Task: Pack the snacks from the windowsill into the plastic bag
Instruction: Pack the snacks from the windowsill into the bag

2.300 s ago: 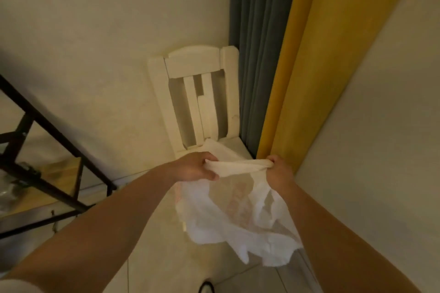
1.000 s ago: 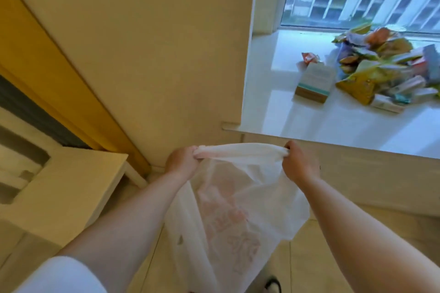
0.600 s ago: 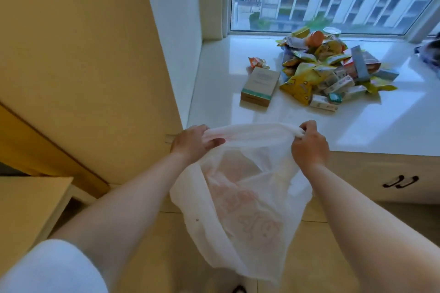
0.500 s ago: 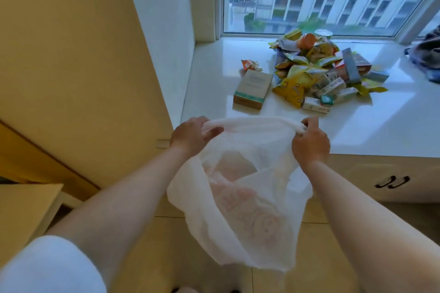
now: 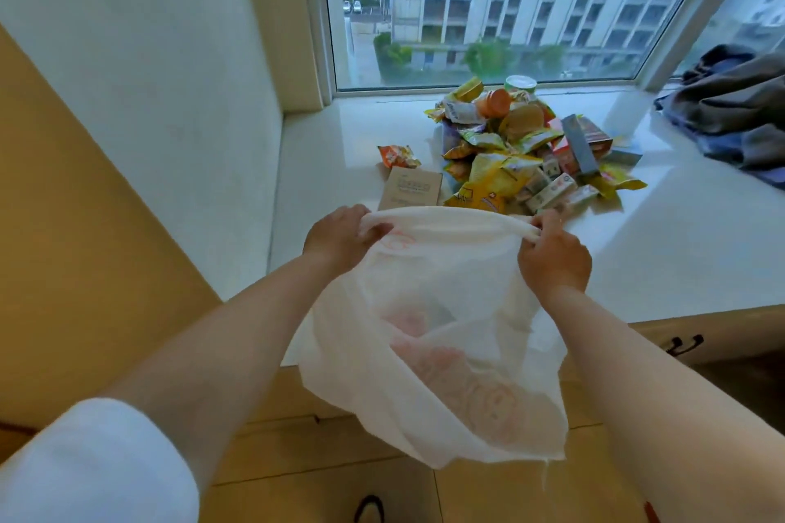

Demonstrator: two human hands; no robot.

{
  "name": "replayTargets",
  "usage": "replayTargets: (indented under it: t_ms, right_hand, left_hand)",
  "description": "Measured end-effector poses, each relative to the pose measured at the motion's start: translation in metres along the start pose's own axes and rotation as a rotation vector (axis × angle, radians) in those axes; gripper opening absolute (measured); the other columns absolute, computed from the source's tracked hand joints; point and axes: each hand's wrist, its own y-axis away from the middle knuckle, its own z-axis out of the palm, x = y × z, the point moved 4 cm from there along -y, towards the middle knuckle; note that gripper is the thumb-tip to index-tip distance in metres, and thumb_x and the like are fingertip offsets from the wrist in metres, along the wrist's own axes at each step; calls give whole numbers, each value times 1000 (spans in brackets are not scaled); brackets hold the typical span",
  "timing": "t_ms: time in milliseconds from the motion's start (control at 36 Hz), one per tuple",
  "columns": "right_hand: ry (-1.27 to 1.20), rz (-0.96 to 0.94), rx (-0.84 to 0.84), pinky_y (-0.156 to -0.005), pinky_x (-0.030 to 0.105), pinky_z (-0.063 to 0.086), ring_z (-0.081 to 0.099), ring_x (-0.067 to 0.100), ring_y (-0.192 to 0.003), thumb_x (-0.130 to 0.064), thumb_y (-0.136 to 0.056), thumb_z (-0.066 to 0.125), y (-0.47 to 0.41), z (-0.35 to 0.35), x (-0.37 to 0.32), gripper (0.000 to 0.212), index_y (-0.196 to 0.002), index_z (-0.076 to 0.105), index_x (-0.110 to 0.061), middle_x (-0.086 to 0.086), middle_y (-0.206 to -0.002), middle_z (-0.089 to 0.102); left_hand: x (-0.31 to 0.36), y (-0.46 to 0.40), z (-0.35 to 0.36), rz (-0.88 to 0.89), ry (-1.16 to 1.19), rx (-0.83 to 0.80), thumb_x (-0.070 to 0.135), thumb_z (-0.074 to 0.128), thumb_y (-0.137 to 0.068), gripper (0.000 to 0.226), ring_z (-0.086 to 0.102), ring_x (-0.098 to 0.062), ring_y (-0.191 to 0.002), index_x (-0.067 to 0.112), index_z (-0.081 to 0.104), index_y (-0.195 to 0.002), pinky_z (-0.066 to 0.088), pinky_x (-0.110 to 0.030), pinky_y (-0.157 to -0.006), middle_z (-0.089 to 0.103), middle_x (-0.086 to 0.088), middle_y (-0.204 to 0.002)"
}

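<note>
I hold the white plastic bag (image 5: pixel 429 335) by its rim with both hands: my left hand (image 5: pixel 340 240) has its fingers curled round the left end of the bunched edge, and my right hand (image 5: pixel 552 253) pinches the right end, so each grip is closed on the bag. The rim stretches taut between my grips and the bag hangs below them, faint red print showing through. Just beyond my grips, on the white windowsill (image 5: pixel 679 251), lies the heap of snacks (image 5: pixel 518 144), with a brown box (image 5: pixel 410 189) nearest my left grip and a yellow packet (image 5: pixel 492 183) just past the rim. Far beyond my right grip lies dark crumpled cloth (image 5: pixel 739 110).
</note>
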Motion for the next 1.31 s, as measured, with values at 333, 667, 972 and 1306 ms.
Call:
replayTargets:
  t_ms: [333, 667, 972, 1306]
  right_hand:
    - [172, 55, -251, -68, 30, 38, 60, 33, -93, -19, -91, 47, -73, 68, 19, 21, -110, 56, -18, 11, -106, 65]
    - [95, -19, -179, -87, 40, 41, 45, 32, -112, -14, -85, 56, -187, 96, 26, 36, -121, 50, -11, 13, -123, 49]
    - [93, -40, -177, -97, 40, 34, 38, 30, -118, -45, -85, 55, -251, 130, 10, 53, -125, 48, -11, 11, -127, 45]
    - [213, -136, -465, -102, 41, 27, 36, 27, -123, -55, -96, 23, -295, 181, 6, 55, -126, 56, -22, 7, -131, 49]
  left_hand:
    - [-19, -96, 69, -25, -129, -288, 69, 34, -88, 62, 58, -27, -98, 21, 51, -123, 43, -34, -70, 58, -8, -113]
    - [24, -172, 86, -151, -73, -39, 53, 43, -93, 59, 44, -28, -113, 33, 23, -145, 45, -39, -86, 33, -10, -123]
    - [10, -248, 101, -220, -27, -98, 60, 31, -93, 60, 30, -27, -123, 36, 22, -148, 34, -42, -102, 29, -8, -129]
    - [31, -310, 136, -185, -133, -388, 68, 16, -91, 73, 19, -30, -139, 26, 17, -150, 25, -47, -107, 16, -5, -155]
